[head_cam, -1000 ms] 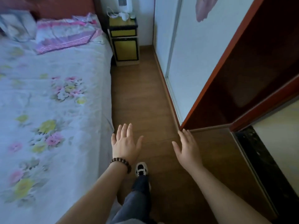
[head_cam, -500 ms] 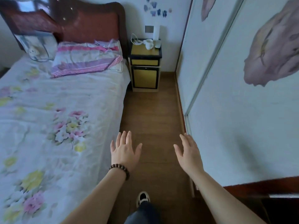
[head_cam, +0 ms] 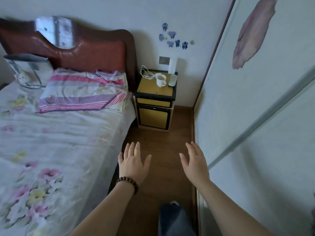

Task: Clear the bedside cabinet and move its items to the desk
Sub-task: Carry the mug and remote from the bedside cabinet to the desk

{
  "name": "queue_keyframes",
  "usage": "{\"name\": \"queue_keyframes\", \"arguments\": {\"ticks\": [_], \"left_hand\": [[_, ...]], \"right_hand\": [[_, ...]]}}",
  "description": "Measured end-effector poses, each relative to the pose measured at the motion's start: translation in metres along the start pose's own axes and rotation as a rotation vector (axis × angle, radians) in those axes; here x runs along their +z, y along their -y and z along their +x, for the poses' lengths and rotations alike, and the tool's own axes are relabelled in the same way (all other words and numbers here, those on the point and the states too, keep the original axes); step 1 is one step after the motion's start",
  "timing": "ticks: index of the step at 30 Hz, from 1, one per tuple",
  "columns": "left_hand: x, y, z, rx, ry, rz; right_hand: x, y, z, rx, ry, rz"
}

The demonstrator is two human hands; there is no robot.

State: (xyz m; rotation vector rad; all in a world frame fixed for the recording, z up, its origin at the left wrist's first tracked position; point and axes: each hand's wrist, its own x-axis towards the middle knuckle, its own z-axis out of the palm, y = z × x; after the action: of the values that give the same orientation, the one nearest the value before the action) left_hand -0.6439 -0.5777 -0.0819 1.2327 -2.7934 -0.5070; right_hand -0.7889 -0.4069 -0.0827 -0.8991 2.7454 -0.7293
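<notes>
Nothing is held by either hand. The left hand (head_cam: pixel 133 165) is spread flat, palm down, fingers straight and slightly apart; a dark bead bracelet (head_cam: pixel 127 183) is worn at its wrist. The right hand (head_cam: pixel 195 165) is likewise extended with straight, relaxed fingers, tilted thumb-side inward. Both hands are held over the wooden floor (head_cam: pixel 162 150), the left near the bed's edge, the right close beside the white sliding door (head_cam: pixel 255 116).

The bedside cabinet (head_cam: pixel 156 101) is located well ahead of the hands, in the corner between the bed (head_cam: pixel 59 133) and the door. On its yellow top are seen a white mug (head_cam: pixel 161 80), a coiled white cable (head_cam: pixel 146 74) to the mug's left, a small pale container (head_cam: pixel 172 80) just right of the mug, and a tall white cylinder (head_cam: pixel 172 65) at the back against the wall. A striped pillow (head_cam: pixel 81 90) lies at the head of the bed.
</notes>
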Motion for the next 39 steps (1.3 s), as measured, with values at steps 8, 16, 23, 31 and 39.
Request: {"name": "queue_keyframes", "arguments": {"ticks": [8, 16, 23, 31, 39], "left_hand": [[-0.008, -0.069, 0.172, -0.077, -0.037, -0.056], [0.003, -0.078, 0.36, -0.082, -0.041, -0.13], [0.019, -0.084, 0.533, -0.111, 0.115, -0.202], [0.084, -0.131, 0.633, -0.242, 0.302, -0.293], [0.153, -0.177, 0.677, -0.895, 0.236, -1.064]], "right_hand": [[-0.015, -0.013, 0.207, -0.091, 0.026, -0.026], [0.027, -0.024, 0.387, -0.108, 0.047, -0.037], [0.056, -0.023, 0.543, 0.012, 0.072, -0.02], [0.077, -0.045, 0.646, 0.133, 0.114, 0.011], [0.106, -0.078, 0.696, 0.085, 0.252, 0.022]]}}
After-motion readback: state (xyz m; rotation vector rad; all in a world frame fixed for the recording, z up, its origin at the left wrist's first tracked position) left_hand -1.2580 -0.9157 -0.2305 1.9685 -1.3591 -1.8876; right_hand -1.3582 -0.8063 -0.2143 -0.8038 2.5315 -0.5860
